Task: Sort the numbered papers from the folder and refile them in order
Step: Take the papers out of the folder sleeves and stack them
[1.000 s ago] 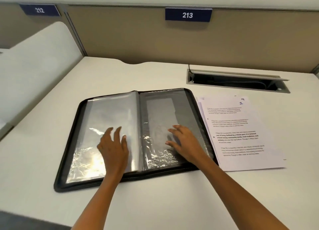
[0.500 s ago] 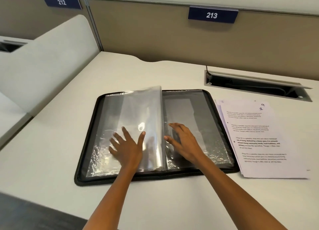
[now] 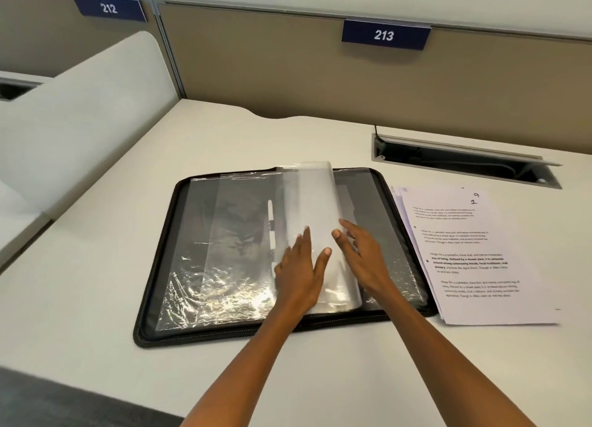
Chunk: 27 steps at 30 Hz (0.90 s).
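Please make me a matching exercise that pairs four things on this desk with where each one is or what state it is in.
Things:
1. folder
2. stack of papers
3. clear sleeves
4. pen

Places or states:
A. lifted mid-turn between both hands
B. lies open on the desk
C. right of the folder, on the desk
D. inside the folder's left half

Pairs: 1-B, 2-C, 3-A, 4-D
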Tool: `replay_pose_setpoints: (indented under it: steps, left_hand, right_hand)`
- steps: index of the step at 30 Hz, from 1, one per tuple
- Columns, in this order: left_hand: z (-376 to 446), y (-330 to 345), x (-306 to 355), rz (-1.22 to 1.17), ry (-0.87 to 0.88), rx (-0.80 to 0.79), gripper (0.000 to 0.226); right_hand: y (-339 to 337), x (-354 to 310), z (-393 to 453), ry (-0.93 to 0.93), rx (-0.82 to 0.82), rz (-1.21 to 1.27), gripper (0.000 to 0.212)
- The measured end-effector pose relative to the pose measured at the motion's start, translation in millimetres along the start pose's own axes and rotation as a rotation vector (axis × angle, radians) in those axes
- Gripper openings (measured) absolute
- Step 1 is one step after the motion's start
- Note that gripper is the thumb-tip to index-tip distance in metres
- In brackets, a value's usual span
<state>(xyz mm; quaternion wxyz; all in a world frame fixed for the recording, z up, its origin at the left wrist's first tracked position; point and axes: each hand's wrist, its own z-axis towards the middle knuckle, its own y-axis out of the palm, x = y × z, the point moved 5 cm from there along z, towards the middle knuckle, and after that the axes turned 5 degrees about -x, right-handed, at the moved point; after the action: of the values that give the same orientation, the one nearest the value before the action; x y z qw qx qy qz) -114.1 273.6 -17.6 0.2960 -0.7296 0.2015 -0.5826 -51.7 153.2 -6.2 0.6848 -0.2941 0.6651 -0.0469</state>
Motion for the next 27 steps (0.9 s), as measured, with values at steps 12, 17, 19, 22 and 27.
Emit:
replay_pose_setpoints:
  steps: [12, 17, 19, 22, 27]
  left_hand:
    - [-20, -71, -99, 0.223, -0.418, 0.432, 0.097]
    - [-18, -65, -110, 0.206, -0.529, 0.280, 0.101]
    - [-14, -57, -103, 0.193, -0.500, 0.250, 0.099]
    - [-10, -45, -89, 0.188, -0.444, 0.195, 0.098]
    - [-9, -22, -59, 0.181, -0.335, 0.131, 0.099]
  right_hand:
    - [-54, 29, -3, 0.150, 0.174, 0.187, 0.058]
    - [-59, 33, -3, 0.150, 0.138, 0.106, 0.068]
    - [-60, 33, -2, 0.142, 0.129, 0.053, 0.063]
    - [-64, 37, -2, 0.151, 0.119, -0.001, 0.063]
    - [-72, 43, -4, 0.173, 0.113, -0.045, 0.077]
